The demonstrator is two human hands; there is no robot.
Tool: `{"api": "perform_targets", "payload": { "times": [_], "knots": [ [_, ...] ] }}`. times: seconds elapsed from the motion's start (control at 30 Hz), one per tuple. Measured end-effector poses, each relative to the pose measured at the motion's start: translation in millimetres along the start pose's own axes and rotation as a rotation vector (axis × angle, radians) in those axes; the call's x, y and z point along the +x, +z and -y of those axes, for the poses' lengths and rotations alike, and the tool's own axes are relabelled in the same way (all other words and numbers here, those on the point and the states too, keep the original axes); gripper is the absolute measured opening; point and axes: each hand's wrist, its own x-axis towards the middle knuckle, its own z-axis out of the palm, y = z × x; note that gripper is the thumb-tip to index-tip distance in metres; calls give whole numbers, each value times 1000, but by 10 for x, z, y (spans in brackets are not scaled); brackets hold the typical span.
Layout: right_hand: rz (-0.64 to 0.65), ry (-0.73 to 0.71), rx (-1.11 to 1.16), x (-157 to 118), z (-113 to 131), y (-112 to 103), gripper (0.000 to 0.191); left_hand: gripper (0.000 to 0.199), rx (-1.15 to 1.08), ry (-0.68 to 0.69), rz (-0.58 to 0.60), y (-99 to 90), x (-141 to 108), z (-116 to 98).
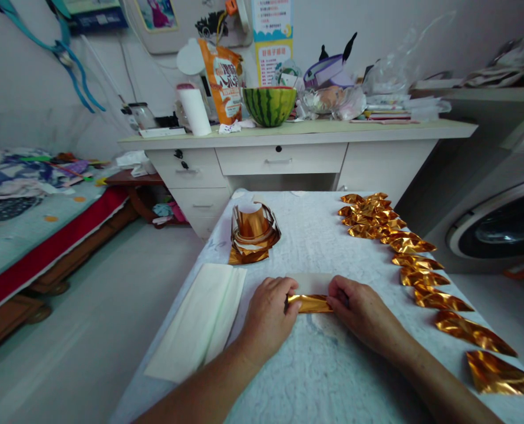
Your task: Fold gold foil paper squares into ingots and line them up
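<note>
A narrow strip of gold foil is stretched between my two hands, low over the cloth-covered table. My left hand is closed on its left end, and my right hand pinches the right end. Just behind the foil lies a pale sheet, partly hidden by the fingers. Left of my left hand, white paper sheets lie flat. Farther back stands a loose roll of gold foil sheets. Along the table's right edge runs a row of folded gold foil pieces, heaped closer together at the far end.
Beyond the light cloth-covered table is a white desk holding a watermelon half, an orange bag and plastic bags. A bed stands at left, a washing machine at right.
</note>
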Motion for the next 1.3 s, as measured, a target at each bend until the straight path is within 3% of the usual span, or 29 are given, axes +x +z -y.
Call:
{"api": "perform_targets", "payload": {
  "times": [0.67, 0.9, 1.3],
  "knots": [
    [-52, 22, 0, 15, 5, 60, 9, 10, 153, 79, 60, 1, -2, 3],
    [-77, 59, 60, 12, -31, 83, 3, 9, 165, 91, 62, -5, 2, -1],
    [-92, 144, 10, 9, -5, 66, 9, 9, 187, 79, 67, -13, 9, -20]
  ]
}}
